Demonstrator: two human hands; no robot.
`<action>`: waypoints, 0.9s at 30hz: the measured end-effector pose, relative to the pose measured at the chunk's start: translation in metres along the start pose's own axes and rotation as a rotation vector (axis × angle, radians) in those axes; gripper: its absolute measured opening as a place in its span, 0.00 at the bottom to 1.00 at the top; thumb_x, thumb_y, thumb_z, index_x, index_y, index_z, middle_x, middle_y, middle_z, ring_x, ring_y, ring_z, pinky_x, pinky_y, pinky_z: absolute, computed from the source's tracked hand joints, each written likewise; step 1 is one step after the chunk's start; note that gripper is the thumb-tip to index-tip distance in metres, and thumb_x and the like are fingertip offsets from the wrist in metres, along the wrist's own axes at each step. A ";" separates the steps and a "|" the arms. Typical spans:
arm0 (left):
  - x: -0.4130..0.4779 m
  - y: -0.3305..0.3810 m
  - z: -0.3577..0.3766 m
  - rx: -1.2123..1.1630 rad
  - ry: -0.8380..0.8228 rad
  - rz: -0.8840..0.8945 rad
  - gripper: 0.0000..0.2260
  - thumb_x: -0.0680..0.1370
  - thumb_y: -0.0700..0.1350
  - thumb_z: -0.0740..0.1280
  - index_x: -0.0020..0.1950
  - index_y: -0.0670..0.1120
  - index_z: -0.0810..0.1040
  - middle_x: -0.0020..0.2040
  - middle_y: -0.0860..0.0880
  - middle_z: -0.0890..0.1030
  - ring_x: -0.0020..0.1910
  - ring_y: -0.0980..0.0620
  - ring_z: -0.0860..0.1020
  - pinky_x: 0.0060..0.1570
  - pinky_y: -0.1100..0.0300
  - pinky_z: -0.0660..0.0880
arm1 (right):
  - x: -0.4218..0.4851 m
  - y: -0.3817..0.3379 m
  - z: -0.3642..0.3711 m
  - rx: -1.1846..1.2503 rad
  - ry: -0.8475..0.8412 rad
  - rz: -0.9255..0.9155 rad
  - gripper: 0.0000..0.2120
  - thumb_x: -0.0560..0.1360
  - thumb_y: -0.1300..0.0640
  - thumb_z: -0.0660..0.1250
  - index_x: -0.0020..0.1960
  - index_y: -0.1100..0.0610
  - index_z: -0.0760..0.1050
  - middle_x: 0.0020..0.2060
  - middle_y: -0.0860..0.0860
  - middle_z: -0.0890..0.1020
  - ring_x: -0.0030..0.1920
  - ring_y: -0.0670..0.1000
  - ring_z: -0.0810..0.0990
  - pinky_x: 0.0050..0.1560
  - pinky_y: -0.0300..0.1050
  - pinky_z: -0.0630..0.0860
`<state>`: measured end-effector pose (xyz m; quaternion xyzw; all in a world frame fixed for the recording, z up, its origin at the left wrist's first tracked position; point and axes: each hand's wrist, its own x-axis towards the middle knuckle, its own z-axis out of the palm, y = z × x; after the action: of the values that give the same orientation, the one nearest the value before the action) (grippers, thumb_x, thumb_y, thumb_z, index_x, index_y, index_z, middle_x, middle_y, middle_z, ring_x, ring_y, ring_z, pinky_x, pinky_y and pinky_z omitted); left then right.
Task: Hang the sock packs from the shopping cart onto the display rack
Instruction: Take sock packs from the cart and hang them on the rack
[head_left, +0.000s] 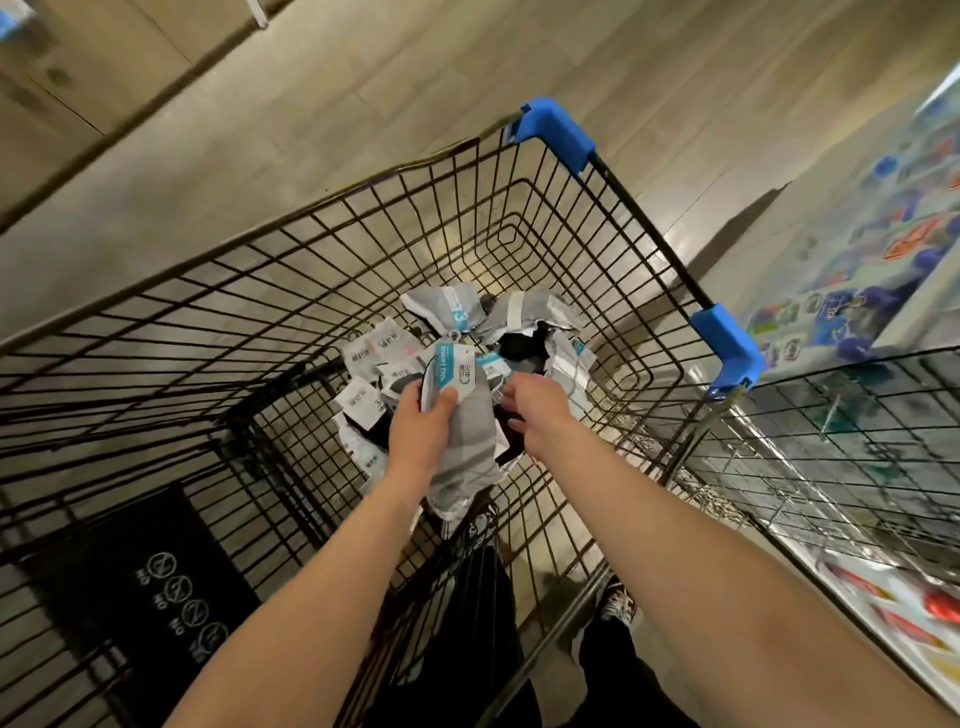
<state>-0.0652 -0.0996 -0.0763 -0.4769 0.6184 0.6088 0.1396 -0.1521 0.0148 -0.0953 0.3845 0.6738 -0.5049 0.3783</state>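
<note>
While your left hand (421, 434) grips a grey sock pack (467, 441) inside the shopping cart (311, 260), your fingers curl round the pack's upper part and your thumb presses on the teal-and-white label card (452, 371) at its top. The pack's long axis runs along the cart's length. The label end points toward the cart's far end and the limp grey end trails back toward the cart's near end, where you stand. It sits over the near edge of the pile of sock packs (519, 322), which lies on the cart's floor toward its far right corner. You cannot tell whether the held pack is lifted clear of the packs under it.

Your right hand (535, 410) reaches into the cart just beside the held pack, on the cart's right side. Its fingers are loosely spread and slightly bent, with nothing in their grasp. The fingertips point down into the pile, and you cannot tell whether they touch a pack.

White-labelled packs in the pile lie at mixed angles, some grey and some dark. Blue corner guards (558, 132) cap the cart's right rim. A black panel with white symbols (140, 566) hangs at the cart's near left end. A wire grid panel (857, 410) stands just outside the cart's right side, and the blurred colourful goods (857, 234) behind it are too smeared to identify.
</note>
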 end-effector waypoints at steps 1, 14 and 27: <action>0.007 0.004 0.000 0.038 0.009 0.008 0.10 0.82 0.54 0.65 0.62 0.55 0.71 0.55 0.51 0.81 0.51 0.48 0.83 0.51 0.46 0.83 | 0.007 -0.001 0.005 0.004 -0.007 0.011 0.08 0.75 0.60 0.64 0.51 0.56 0.79 0.47 0.55 0.83 0.49 0.54 0.80 0.43 0.47 0.71; 0.045 -0.034 -0.020 0.030 0.151 -0.182 0.09 0.83 0.53 0.63 0.61 0.52 0.71 0.51 0.49 0.81 0.45 0.47 0.82 0.48 0.44 0.83 | 0.040 0.012 0.062 -0.090 -0.071 0.002 0.21 0.82 0.58 0.64 0.75 0.56 0.71 0.70 0.56 0.75 0.63 0.55 0.76 0.58 0.46 0.75; 0.027 -0.005 -0.016 -0.042 0.163 -0.092 0.08 0.83 0.51 0.64 0.62 0.54 0.71 0.50 0.54 0.80 0.46 0.53 0.81 0.42 0.55 0.80 | 0.010 0.003 0.039 -0.060 0.115 -0.451 0.20 0.76 0.70 0.66 0.51 0.44 0.74 0.51 0.54 0.79 0.46 0.50 0.80 0.49 0.50 0.83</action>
<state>-0.0689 -0.1244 -0.0964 -0.5555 0.5923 0.5738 0.1068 -0.1485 -0.0216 -0.1135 0.2408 0.7779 -0.5337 0.2280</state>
